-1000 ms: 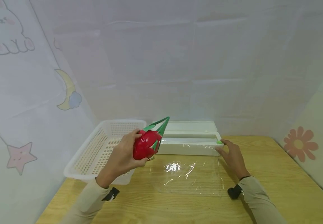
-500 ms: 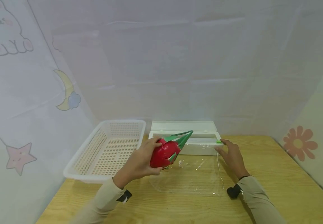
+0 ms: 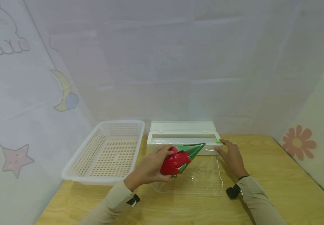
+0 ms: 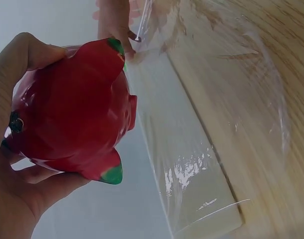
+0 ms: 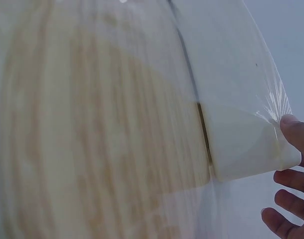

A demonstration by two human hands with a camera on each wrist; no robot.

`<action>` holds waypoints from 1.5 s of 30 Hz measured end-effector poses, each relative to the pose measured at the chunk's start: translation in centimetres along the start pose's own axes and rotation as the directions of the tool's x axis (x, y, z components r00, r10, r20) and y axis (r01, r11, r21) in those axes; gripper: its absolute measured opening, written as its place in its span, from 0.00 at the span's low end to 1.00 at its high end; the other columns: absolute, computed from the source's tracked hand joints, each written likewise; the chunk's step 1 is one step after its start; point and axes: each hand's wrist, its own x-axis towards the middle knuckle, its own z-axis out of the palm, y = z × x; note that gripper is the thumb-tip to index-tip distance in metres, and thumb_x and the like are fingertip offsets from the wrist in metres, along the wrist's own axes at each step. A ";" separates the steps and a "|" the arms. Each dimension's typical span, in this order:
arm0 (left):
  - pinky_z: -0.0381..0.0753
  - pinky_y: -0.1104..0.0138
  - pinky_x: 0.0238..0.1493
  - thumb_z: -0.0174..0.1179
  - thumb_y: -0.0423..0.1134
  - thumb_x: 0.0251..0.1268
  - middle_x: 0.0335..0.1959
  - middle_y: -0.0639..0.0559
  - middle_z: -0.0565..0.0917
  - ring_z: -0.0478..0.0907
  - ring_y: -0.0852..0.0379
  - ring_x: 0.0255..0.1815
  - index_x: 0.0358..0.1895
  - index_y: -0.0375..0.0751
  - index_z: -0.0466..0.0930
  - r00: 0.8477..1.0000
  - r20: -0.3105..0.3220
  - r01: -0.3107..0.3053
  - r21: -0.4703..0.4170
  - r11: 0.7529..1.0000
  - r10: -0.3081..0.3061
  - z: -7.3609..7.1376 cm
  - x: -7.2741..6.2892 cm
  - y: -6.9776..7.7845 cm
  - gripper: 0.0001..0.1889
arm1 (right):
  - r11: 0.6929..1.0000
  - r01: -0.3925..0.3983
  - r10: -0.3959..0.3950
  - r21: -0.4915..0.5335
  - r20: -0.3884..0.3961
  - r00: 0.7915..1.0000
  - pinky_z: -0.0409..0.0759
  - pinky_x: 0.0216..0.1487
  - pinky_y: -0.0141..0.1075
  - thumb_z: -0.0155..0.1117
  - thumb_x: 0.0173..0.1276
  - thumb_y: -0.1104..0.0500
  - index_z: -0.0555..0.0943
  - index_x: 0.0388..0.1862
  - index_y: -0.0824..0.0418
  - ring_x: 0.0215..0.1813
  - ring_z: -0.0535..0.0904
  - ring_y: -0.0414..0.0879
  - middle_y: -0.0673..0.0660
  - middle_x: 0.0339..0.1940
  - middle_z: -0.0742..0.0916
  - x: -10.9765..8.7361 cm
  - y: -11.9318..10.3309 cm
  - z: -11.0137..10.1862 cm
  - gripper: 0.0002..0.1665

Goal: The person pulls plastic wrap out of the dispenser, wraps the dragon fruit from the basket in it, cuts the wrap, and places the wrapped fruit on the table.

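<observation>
My left hand (image 3: 149, 168) grips a red dragon fruit (image 3: 175, 162) with green leaf tips pointing right, holding it above a transparent sheet of cling film (image 3: 207, 184). In the left wrist view the fruit's red base (image 4: 75, 109) faces the camera, with thumb and fingers around it. The film runs forward from a white cling film box (image 3: 184, 136) whose lid stands raised. At the box's right end, beside a green slider (image 3: 218, 141), my right hand (image 3: 233, 157) holds the corner. The right wrist view shows its thumb (image 5: 294, 130) pressing creased film against the box.
A white perforated plastic basket (image 3: 66, 173) stands on the left of the wooden table (image 3: 263, 175). Behind the box rises a pale cloth backdrop (image 3: 162, 62). The table's right edge runs along a decorated wall.
My left hand has carried the dragon fruit rightward and lower, from beside the basket to over the film. Its leaf tips now point more to the right. The right hand stays at the box corner.
</observation>
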 end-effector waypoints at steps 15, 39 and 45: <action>0.85 0.61 0.48 0.77 0.46 0.45 0.69 0.44 0.69 0.68 0.50 0.67 0.69 0.39 0.62 0.998 0.047 -0.031 -0.011 0.999 0.031 2.0 0.4 -1.1 0.47 | 1.000 -0.003 0.003 0.023 -0.001 1.000 0.69 0.61 0.65 0.65 0.72 0.58 0.72 0.65 0.77 0.62 0.72 0.73 0.77 0.59 0.78 -0.2 -0.2 0.0 0.31; 0.74 0.53 0.65 0.76 0.54 0.52 0.73 0.49 0.69 0.66 0.45 0.72 0.69 0.47 0.71 0.963 0.114 -0.270 0.350 0.897 0.245 5.1 1.0 -1.9 0.40 | 0.999 -0.007 0.009 0.031 -0.039 0.999 0.67 0.62 0.65 0.67 0.71 0.57 0.73 0.63 0.77 0.62 0.72 0.73 0.77 0.59 0.79 0.1 0.5 0.5 0.31; 0.69 0.54 0.68 0.75 0.52 0.54 0.74 0.49 0.68 0.64 0.45 0.74 0.71 0.47 0.70 0.956 0.135 -0.292 0.378 0.879 0.260 5.9 0.9 -2.2 0.41 | 0.999 -0.004 0.005 0.035 -0.037 0.999 0.70 0.60 0.64 0.67 0.70 0.58 0.73 0.64 0.77 0.61 0.73 0.72 0.76 0.59 0.79 0.0 0.3 0.6 0.31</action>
